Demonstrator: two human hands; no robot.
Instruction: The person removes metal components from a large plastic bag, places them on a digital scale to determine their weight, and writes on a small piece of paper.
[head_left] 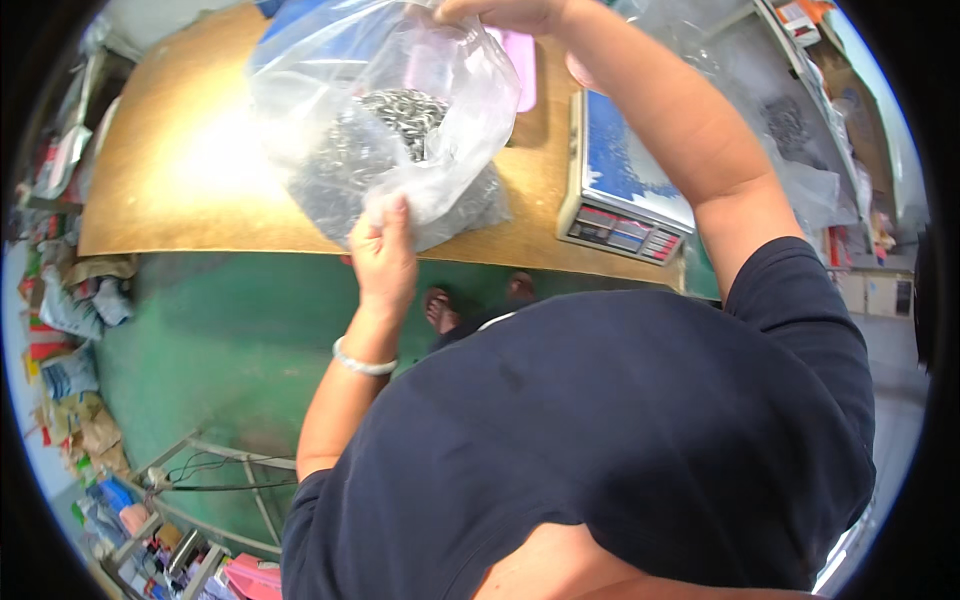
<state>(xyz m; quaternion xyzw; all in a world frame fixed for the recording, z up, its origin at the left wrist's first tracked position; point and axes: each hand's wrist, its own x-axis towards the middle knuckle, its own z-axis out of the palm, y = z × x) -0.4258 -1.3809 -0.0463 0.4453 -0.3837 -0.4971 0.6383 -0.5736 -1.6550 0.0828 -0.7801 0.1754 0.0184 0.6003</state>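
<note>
A large clear plastic bag (455, 180) rests on the wooden table near its front edge, its mouth spread wide. Inside lies a heap of small shiny metal pieces (405, 115), too small to name. At the near side of the bag's mouth, my left hand (384, 250) pinches the plastic, thumb pointing up. My right hand (510, 12) grips the far rim of the same bag, partly cut off by the picture's top edge.
A digital scale (625, 170) with a blue-and-white top stands to the right on the wooden table (170, 150). Behind the bag is a pink plastic tray (520, 65). Shelves (830, 110) line the right side. Packed goods (75, 350) pile up along the left.
</note>
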